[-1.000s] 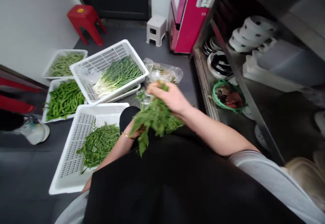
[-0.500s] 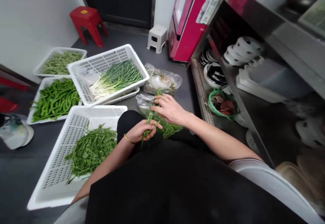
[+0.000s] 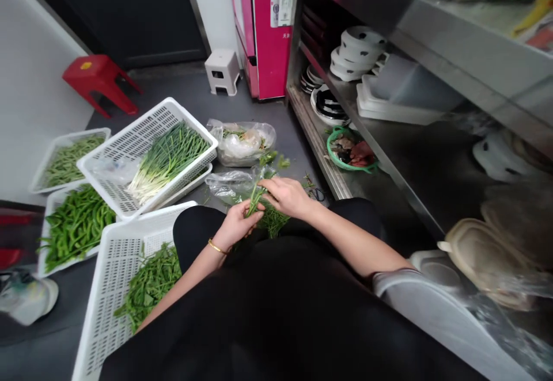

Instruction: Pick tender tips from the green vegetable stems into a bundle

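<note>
Green stems (image 3: 254, 198) jut from the left hand (image 3: 237, 223).

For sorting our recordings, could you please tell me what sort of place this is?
Probably a restaurant kitchen: a white perforated plastic basket holds long green onions, round white dishes stand stacked on grey metal shelving, and a pink cabinet resembles a fridge.

- single head-worn cam, facing forward and down past the wearer's black clothing (image 3: 268, 312)
- pretty close to the bare left hand (image 3: 239, 221) and right hand (image 3: 290, 198)
- reaches past the squat white plastic stool (image 3: 223, 71)
</note>
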Available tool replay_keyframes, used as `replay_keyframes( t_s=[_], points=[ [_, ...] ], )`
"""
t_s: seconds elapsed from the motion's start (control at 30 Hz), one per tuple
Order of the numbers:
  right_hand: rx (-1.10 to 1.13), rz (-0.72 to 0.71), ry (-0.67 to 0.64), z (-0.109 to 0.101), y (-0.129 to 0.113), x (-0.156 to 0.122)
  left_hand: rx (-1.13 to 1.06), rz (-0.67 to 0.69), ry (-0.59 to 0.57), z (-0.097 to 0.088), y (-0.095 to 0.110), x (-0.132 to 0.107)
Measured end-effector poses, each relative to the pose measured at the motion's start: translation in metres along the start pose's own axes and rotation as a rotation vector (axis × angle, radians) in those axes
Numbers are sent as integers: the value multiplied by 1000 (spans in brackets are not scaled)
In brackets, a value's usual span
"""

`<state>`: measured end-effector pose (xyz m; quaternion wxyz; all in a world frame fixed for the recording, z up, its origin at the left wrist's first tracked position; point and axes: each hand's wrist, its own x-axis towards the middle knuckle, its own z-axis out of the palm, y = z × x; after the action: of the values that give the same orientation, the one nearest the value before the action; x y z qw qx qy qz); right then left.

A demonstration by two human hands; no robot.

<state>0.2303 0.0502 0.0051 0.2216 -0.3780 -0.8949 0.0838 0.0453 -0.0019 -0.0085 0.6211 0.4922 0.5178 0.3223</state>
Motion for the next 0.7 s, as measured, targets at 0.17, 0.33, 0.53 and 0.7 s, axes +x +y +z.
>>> replay_keyframes(
  t_s=[0.17, 0.33, 0.53, 0.7],
  points=[
    [97, 30, 98, 8, 19, -14, -281, -49, 17, 2, 5, -2],
    [413, 254, 276, -11, 13, -28, -396, -32, 21, 3, 8, -4],
    [1131, 601, -109, 7, -13, -5, -391, 28, 68, 9, 11, 0],
    [1339, 654, 96, 19, -9, 1, -439, -51, 19, -2, 6, -5]
  ],
)
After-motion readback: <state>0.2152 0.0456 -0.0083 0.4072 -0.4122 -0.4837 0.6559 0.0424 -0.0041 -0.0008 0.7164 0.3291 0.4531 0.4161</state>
